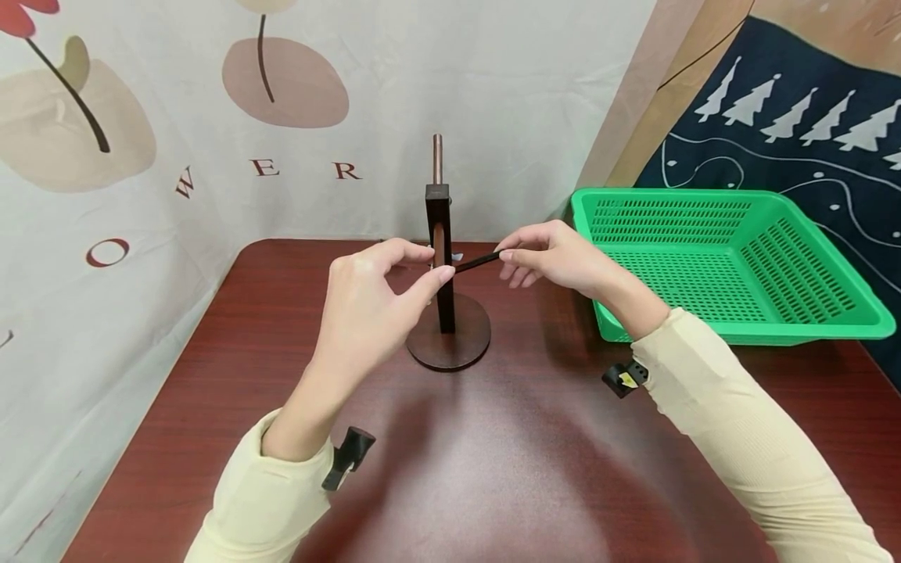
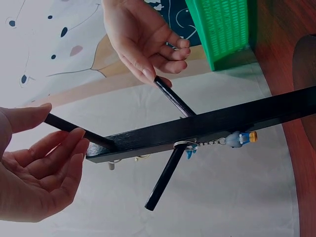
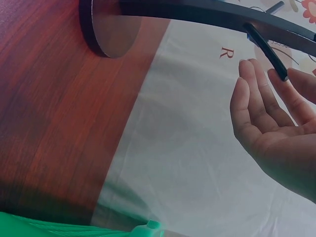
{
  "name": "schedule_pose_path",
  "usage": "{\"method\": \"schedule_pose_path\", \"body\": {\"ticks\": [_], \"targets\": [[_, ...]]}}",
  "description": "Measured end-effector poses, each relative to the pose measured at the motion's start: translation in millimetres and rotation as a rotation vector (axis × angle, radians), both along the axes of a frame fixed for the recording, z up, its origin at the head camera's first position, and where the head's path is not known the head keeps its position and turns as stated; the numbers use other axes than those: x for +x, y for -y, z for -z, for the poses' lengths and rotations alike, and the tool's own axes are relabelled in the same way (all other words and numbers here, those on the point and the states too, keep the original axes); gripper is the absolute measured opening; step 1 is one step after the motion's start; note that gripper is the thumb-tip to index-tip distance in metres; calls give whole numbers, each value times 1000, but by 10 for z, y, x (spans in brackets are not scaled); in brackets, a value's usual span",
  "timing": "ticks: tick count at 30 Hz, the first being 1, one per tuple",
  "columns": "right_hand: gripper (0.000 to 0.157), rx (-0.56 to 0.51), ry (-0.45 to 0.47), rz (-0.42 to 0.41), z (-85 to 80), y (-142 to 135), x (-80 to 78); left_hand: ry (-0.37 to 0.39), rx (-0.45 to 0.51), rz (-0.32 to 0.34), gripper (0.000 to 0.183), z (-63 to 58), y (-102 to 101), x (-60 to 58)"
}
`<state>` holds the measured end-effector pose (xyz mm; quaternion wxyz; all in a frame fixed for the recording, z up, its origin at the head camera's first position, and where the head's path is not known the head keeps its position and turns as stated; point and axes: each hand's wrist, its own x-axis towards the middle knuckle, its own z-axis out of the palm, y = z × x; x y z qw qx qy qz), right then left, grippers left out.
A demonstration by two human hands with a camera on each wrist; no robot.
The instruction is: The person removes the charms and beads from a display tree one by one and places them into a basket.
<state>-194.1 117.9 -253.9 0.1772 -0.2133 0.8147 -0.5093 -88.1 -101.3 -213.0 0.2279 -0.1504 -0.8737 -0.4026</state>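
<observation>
A dark wooden stand (image 1: 447, 305) with a round base (image 1: 464, 344) stands upright on the table, rods sticking out from its post. My left hand (image 1: 366, 305) is at the post's front, its thumb and fingers pinching a black rod (image 2: 74, 128) near its free end. On the other side, my right hand (image 1: 556, 254) pinches the tip of a rod (image 1: 479, 261) that juts out to the right. In the left wrist view, a keychain (image 2: 239, 139) with a small blue figure hangs by its ring around another rod (image 2: 165, 177). Other hanging pieces are partly hidden behind the post.
A green plastic basket (image 1: 746, 332) sits on the right of the reddish-brown table (image 1: 232, 375), beside my right forearm. Behind the table hangs a white printed cloth (image 1: 493, 94). A dark cloth with white trees (image 1: 795, 125) is at the far right.
</observation>
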Motion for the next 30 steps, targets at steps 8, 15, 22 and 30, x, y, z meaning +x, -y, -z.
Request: {"method": "schedule_pose_path", "body": {"ticks": [8,15,22,30], "targets": [[26,-6,13,-31,15,-72,-3,4,-6,-2,18,-15,48,-11],[28,19,13,0,31,-143,3,16,-7,-7,14,-14,132,-41],[27,46,20,26,50,-208,11,88,-24,-5,14,-55,240,-100],[25,60,28,20,72,-271,17,235,-43,30,16,-145,397,-168]]}}
